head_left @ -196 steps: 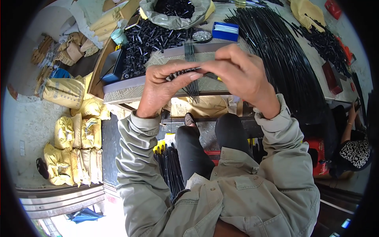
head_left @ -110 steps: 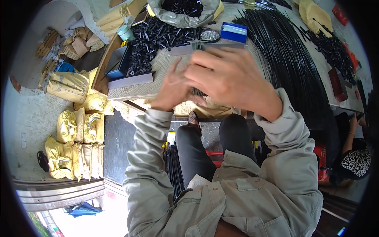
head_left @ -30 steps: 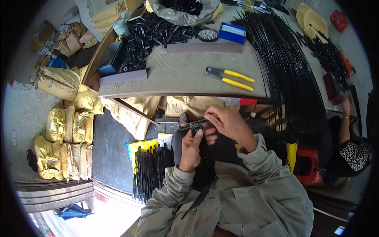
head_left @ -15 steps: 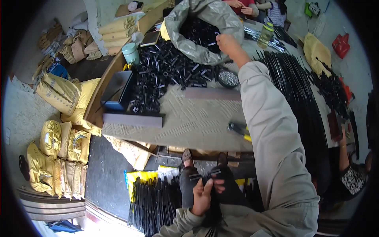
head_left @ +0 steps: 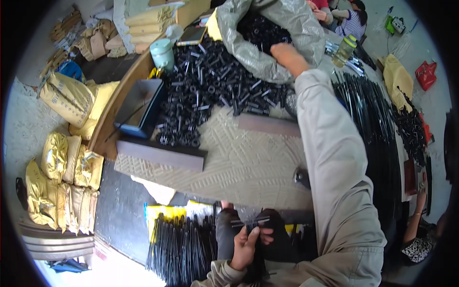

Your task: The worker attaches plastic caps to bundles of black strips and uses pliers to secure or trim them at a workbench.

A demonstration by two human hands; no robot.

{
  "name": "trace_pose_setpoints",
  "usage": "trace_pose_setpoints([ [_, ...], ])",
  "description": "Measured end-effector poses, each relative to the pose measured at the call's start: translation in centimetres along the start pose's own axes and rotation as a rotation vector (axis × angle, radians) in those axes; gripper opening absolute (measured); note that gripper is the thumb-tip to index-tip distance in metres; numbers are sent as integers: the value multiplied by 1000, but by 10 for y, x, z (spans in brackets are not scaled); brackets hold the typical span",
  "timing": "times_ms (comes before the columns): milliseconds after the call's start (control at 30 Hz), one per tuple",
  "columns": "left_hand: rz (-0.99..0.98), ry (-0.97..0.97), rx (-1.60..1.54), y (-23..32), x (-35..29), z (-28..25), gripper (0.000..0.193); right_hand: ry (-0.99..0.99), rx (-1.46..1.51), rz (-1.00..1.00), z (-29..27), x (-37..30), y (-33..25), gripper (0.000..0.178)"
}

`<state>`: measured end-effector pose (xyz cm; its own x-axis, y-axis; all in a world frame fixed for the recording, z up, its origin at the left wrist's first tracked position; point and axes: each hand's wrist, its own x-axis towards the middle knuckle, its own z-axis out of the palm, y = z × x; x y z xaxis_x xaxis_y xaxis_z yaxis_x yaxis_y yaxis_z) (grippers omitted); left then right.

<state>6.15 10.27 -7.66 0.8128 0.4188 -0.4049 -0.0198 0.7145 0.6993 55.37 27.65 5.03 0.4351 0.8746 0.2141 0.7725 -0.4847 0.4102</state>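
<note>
My left hand point(head_left: 246, 246) is closed around a bundle of thin black rods point(head_left: 258, 260) above my lap. Short grey-black struts stick out sideways at the bundle's top. My right arm stretches across the table, and my right hand point(head_left: 289, 57) is at the mouth of a large grey woven sack point(head_left: 234, 36). Inside that sack lie many small black plastic parts point(head_left: 263, 31). The fingertips of my right hand are bent among these parts, and I cannot make out whether they hold one.
Loose black tubular parts point(head_left: 224, 79) are heaped beside a blue bin point(head_left: 138, 107) and a light-blue lidded cup point(head_left: 162, 55). Long black rods point(head_left: 368, 124) lie to the right. More rods point(head_left: 181, 248) stand left of my legs. Co-workers sit at the far edge and at the right.
My right hand has gone lower and deeper into the sack mouth. The view has shifted, and the pliers on the table are now mostly behind my sleeve. My left hand keeps its grip.
</note>
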Motion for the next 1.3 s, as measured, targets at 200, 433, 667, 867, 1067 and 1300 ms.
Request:
trace_pose_setpoints([
  [200,46,-4,0,-2,-12,2,25,349,187,101,-85,-63,-25,21],
  [433,107,-40,30,-3,-41,14,24,87,439,32,-99,-124,-74,16],
  [667,155,-88,57,-10,-54,23,25,212,392,-531,-90,-130,-139,12],
  [867,146,-95,47,-13,-63,26,24,227,361,-497,-92,-128,-135,14],
  [1067,108,-80,27,-6,-62,36,20,57,1386,14,-149,-262,-134,20],
  [1300,79,-174,128,-17,-66,41,18,-57,1804,14,-131,-423,-138,14],
])
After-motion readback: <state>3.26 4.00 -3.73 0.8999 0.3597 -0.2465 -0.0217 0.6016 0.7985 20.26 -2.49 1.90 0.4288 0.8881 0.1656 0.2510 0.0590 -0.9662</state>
